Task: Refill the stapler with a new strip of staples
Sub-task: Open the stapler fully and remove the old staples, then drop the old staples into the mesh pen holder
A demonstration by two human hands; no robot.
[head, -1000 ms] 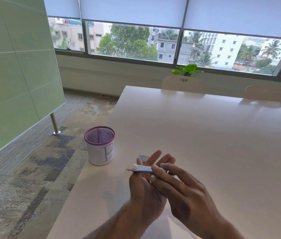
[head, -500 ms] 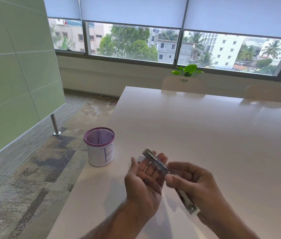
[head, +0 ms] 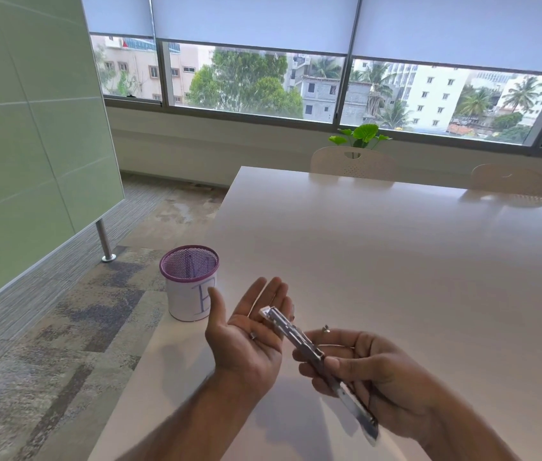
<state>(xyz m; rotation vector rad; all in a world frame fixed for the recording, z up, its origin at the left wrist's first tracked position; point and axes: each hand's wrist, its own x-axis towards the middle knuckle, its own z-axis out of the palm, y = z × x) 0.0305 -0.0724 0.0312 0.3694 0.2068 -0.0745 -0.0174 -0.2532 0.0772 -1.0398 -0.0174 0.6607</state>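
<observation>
The stapler (head: 299,337), a long narrow metal bar, is gripped by the right hand (head: 372,377) above the near part of the white table (head: 396,261). The fingers of that hand are curled around the middle and rear of the bar, with the thumb (head: 339,362) pressed on its upper face, so the grasp is closed tight on it. The stapler is held tilted, its far end raised toward the left hand (head: 246,337) and its near end, blurred, sticking out below the right palm. The left hand is spread wide, palm up, with the fingers stretched out and apart; nothing is clasped in it. The raised tip of the stapler is seen over the left fingers, at or just above them; whether it is touching them cannot be told. A small grey piece (head: 253,335) is seen lying on the open left palm, too small to be identified. Another small dark bit (head: 326,328) is seen just beyond the right fingers, and what it is cannot be made out. A mesh pen cup (head: 189,282) with a purple rim and a white paper label is stood at the left edge of the table, near the left hand but apart from it. Two pale chairs (head: 352,161) are drawn up at the far side of the table.
</observation>
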